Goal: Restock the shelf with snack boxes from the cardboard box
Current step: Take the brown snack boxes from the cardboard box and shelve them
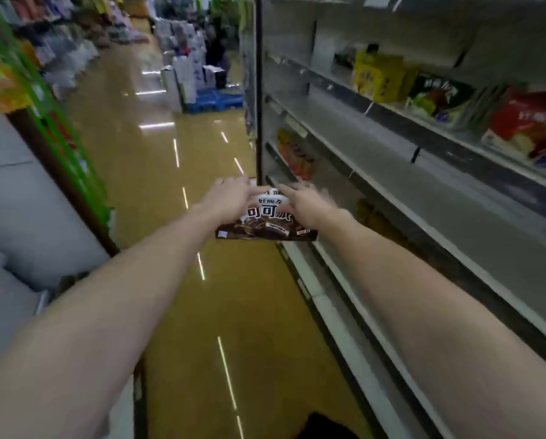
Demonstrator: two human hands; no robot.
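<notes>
A dark brown snack box (pixel 267 224) with white lettering and a chocolate pie picture is held out in front of me, between both hands, above the aisle floor. My left hand (pixel 227 198) holds its left side, fingers spread over the top. My right hand (pixel 306 201) holds its right side, fingers stretched forward. The box hovers just left of the grey metal shelf unit (pixel 423 223), level with a lower shelf. On an upper shelf stand a yellow box (pixel 381 76), a dark box (pixel 439 98) and a red box (pixel 528 128). The cardboard box is out of sight.
A shiny yellow floor (pixel 157 172) runs down the aisle. Stocked shelves with a green edge (pixel 53 122) line the left. White packs on a blue pallet (pixel 214 99) stand far ahead. Orange packs (pixel 297 156) sit on a lower right shelf.
</notes>
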